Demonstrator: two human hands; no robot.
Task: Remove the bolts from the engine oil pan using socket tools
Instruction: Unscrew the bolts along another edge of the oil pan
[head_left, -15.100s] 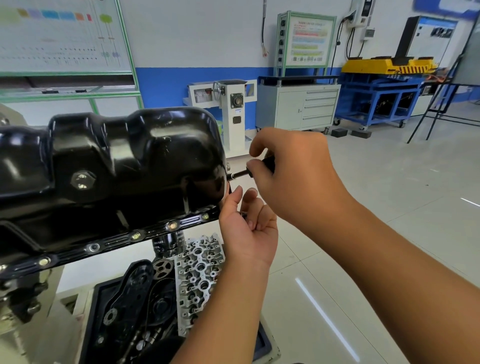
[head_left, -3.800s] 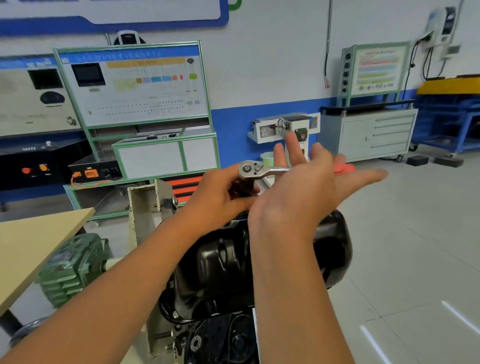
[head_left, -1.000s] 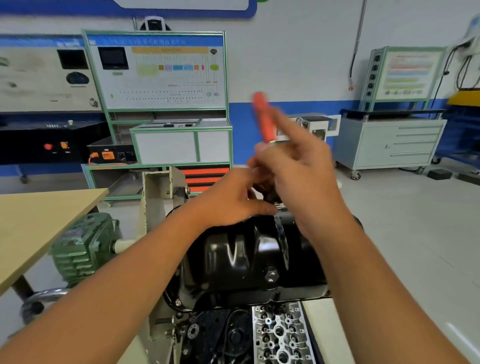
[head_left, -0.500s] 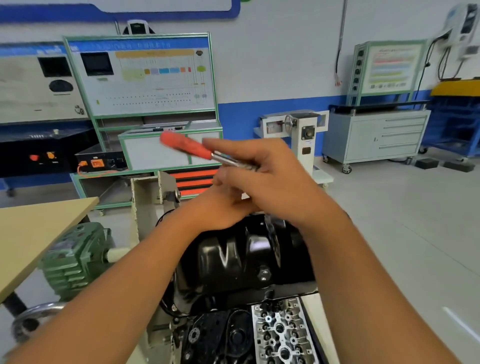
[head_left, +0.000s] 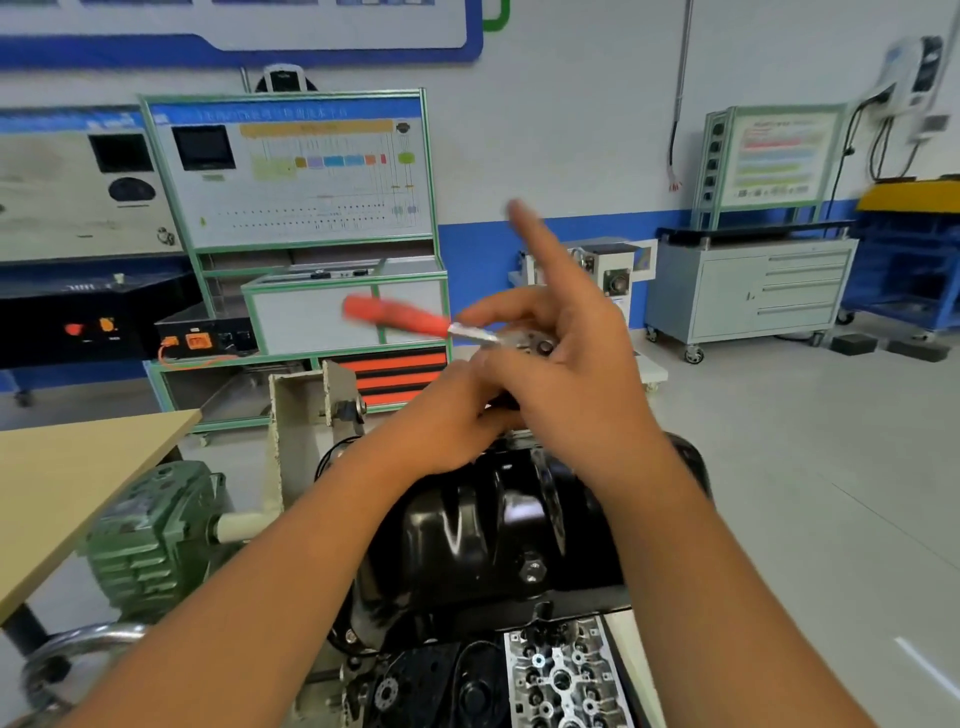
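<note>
Head view: two hands, left hand (head_left: 447, 415) and right hand (head_left: 566, 374), one ratchet (head_left: 447, 327), one oil pan (head_left: 483, 525).

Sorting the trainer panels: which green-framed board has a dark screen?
The large green-framed board behind the red ratchet handle; the smaller board on the grey cabinet shows only coloured stripes.

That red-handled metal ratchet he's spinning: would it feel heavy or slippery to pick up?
The red-handled metal ratchet probably feels stiff and fairly heavy for its size, since its shaft and head look like solid steel. The handle's red coating likely gives better grip than the bare metal. Set on the curved, glossy black oil pan, it might slide off.
</note>
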